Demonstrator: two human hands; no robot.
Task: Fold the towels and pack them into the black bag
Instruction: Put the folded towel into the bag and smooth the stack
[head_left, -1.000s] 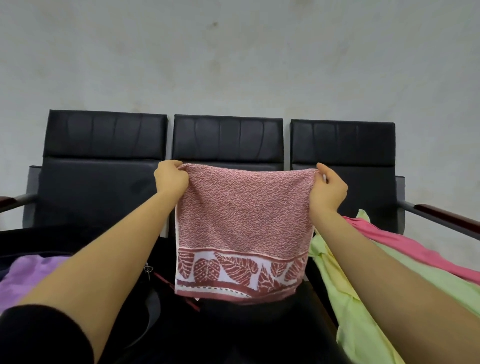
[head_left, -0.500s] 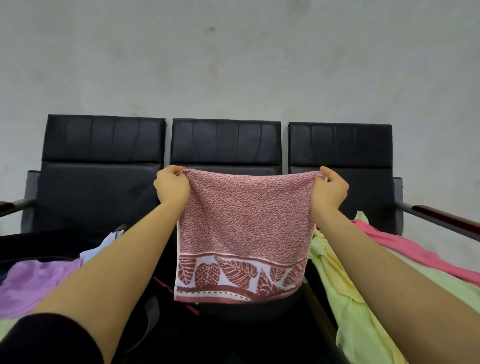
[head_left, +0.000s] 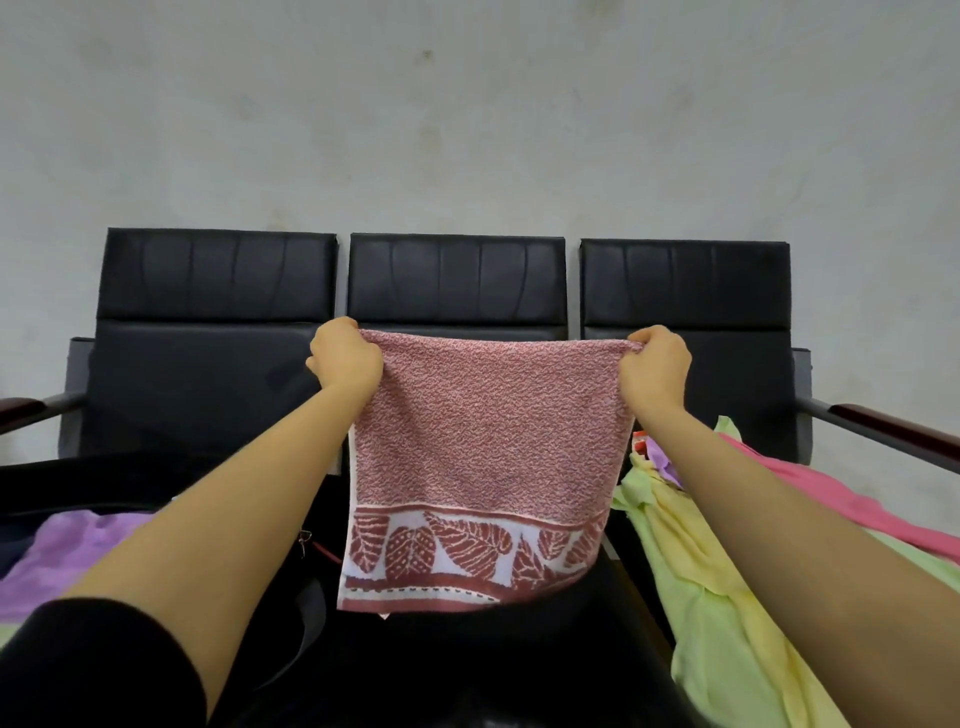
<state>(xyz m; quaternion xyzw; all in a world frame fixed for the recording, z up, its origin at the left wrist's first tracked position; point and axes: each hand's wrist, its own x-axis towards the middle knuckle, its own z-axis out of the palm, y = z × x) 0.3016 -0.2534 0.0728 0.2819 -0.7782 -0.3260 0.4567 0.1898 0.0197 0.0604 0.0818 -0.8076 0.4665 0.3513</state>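
Note:
A red-and-white towel (head_left: 488, 447) with a leaf border along its bottom hangs spread out in front of me. My left hand (head_left: 345, 358) grips its top left corner, and my right hand (head_left: 655, 366) grips its top right corner, both at the same height. The towel's lower edge hangs just above the black bag (head_left: 415, 670), which lies low in the middle with a strap at its left. A purple towel (head_left: 72, 556) lies at the lower left. Yellow-green towels (head_left: 701, 587) and a pink towel (head_left: 852, 506) are heaped at the right.
A row of three black padded seats (head_left: 457, 280) stands against a grey wall behind the towel. Dark armrests (head_left: 883, 428) stick out at both ends of the row.
The held towel has been lifted slightly and pulled a little tauter between my hands. The view has shifted a bit; the purple towel at the left shows less.

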